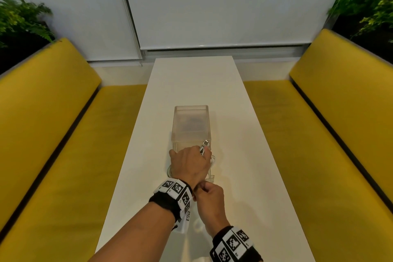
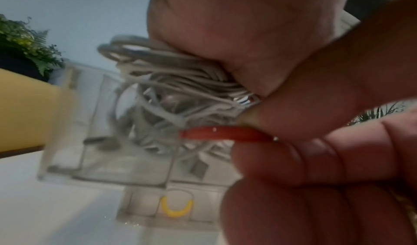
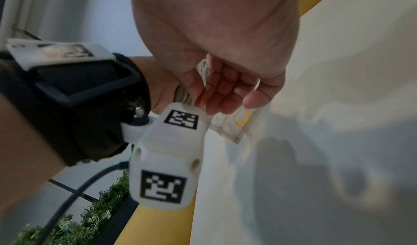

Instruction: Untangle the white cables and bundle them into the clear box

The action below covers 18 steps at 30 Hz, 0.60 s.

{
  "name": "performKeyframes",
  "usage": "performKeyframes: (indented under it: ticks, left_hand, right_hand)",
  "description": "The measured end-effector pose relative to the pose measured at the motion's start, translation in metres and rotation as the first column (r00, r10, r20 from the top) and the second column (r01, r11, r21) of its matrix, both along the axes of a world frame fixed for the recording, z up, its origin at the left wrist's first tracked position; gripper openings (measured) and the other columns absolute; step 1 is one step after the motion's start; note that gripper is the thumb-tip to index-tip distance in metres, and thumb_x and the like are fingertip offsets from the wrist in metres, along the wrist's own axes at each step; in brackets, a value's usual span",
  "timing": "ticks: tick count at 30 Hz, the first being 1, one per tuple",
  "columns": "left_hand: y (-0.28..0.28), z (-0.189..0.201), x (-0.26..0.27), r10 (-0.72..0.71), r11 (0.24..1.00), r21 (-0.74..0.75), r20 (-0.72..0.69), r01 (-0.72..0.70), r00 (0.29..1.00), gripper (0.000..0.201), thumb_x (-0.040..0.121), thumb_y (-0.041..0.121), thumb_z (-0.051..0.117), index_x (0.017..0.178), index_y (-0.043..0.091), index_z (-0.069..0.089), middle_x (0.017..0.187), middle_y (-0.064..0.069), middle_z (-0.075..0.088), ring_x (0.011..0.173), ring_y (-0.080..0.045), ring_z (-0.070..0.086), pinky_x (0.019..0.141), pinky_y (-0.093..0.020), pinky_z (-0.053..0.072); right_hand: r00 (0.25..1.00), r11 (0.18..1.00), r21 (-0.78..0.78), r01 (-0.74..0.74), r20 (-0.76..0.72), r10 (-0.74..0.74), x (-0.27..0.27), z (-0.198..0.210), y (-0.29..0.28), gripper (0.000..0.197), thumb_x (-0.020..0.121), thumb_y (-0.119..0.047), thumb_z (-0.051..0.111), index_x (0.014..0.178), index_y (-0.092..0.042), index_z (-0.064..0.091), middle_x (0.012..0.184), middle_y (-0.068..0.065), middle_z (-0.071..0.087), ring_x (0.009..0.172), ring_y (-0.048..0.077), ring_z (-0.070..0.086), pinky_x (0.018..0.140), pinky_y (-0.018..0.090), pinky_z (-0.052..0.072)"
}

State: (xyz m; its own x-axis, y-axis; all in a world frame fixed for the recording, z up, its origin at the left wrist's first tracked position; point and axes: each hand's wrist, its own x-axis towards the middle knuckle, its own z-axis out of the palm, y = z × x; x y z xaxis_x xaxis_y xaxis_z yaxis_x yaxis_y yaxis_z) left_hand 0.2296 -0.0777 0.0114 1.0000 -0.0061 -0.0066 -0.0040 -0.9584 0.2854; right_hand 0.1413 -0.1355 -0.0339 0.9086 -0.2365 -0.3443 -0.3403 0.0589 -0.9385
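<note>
My left hand grips a coiled bundle of white cables just above the near end of the clear box. A metal USB plug sticks out past its knuckles. My right hand is tucked close under the left wrist with its fingers curled. In the right wrist view it pinches a red rubber band against the bundle. The same red rubber band shows between fingertips in the left wrist view. The box stands open-topped on the white table; something bluish lies blurred inside it.
A small clear tray with a yellow rubber band in it lies on the table under my hands. Yellow benches run along both sides of the narrow table. Plants sit behind them.
</note>
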Motion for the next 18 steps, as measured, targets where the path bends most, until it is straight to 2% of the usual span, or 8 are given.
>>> performKeyframes:
  ticks: [3,7,10,12,14,16,18]
  left_hand:
    - [-0.002,0.001,0.001,0.01,0.995,0.104,-0.02,-0.007,1.0,0.061,0.1,0.052,0.017,0.079,0.02,0.065,0.078,-0.001,0.068,0.081,-0.024,0.063,0.096,-0.05,0.03]
    - [-0.006,0.001,0.007,0.048,0.988,0.148,-0.019,-0.045,0.999,0.061,0.103,0.052,0.021,0.102,0.015,0.07,0.11,-0.008,0.064,0.11,-0.028,0.055,0.103,-0.052,0.03]
    - [-0.003,-0.005,0.009,0.063,0.996,0.064,0.016,-0.064,0.998,0.055,0.103,0.054,0.027,0.1,0.017,0.066,0.105,-0.003,0.069,0.101,-0.024,0.062,0.104,-0.048,0.03]
    - [0.0,-0.009,0.007,0.083,0.995,-0.064,0.076,-0.078,0.994,0.047,0.101,0.058,0.035,0.096,0.02,0.062,0.096,0.001,0.071,0.091,-0.021,0.066,0.106,-0.045,0.028]
    - [0.004,-0.011,0.004,0.091,0.981,-0.181,0.145,-0.064,0.985,0.043,0.098,0.062,0.04,0.107,0.022,0.055,0.09,0.002,0.074,0.087,-0.021,0.069,0.108,-0.042,0.028]
    - [0.01,-0.011,0.0,0.046,0.976,-0.219,0.184,-0.005,0.982,0.049,0.097,0.069,0.035,0.121,0.027,0.045,0.09,0.002,0.076,0.089,-0.019,0.07,0.108,-0.042,0.029]
    - [0.017,-0.01,-0.002,-0.039,0.982,-0.177,0.181,0.071,0.983,0.061,0.091,0.081,0.021,0.122,0.033,0.042,0.097,0.007,0.074,0.093,-0.017,0.068,0.106,-0.044,0.031]
  right_hand:
    - [1.0,1.0,-0.017,-0.006,-0.003,0.005,0.0,0.003,0.0,0.034,0.087,0.002,0.058,0.057,-0.01,0.067,0.053,-0.003,0.061,0.052,0.009,0.049,0.058,0.025,0.043]
    - [1.0,1.0,-0.019,0.007,-0.003,-0.008,0.001,0.003,0.0,0.031,0.086,0.0,0.059,0.056,-0.008,0.061,0.052,-0.001,0.057,0.051,0.011,0.044,0.053,0.025,0.04]
    - [1.0,1.0,-0.021,0.005,-0.01,-0.006,0.003,-0.003,0.002,0.028,0.086,-0.004,0.061,0.059,0.001,0.06,0.054,0.004,0.055,0.053,0.014,0.043,0.054,0.029,0.038]
    - [1.0,0.999,-0.032,0.006,-0.012,-0.006,0.002,-0.004,0.002,0.035,0.086,-0.005,0.062,0.052,-0.007,0.056,0.051,0.001,0.05,0.051,0.012,0.039,0.054,0.028,0.037]
    - [1.0,0.999,-0.041,0.006,-0.002,-0.006,0.002,-0.005,0.003,0.035,0.085,-0.006,0.065,0.051,-0.008,0.056,0.051,0.001,0.05,0.051,0.012,0.039,0.055,0.028,0.038]
    - [1.0,0.999,-0.049,0.002,0.01,-0.001,0.002,-0.005,0.004,0.029,0.084,-0.004,0.064,0.056,0.0,0.058,0.053,0.003,0.053,0.054,0.013,0.043,0.057,0.03,0.04]
    - [1.0,0.998,-0.059,0.001,0.018,0.0,0.001,-0.005,0.004,0.025,0.084,-0.004,0.064,0.06,0.001,0.064,0.055,0.005,0.059,0.055,0.013,0.049,0.059,0.029,0.044]
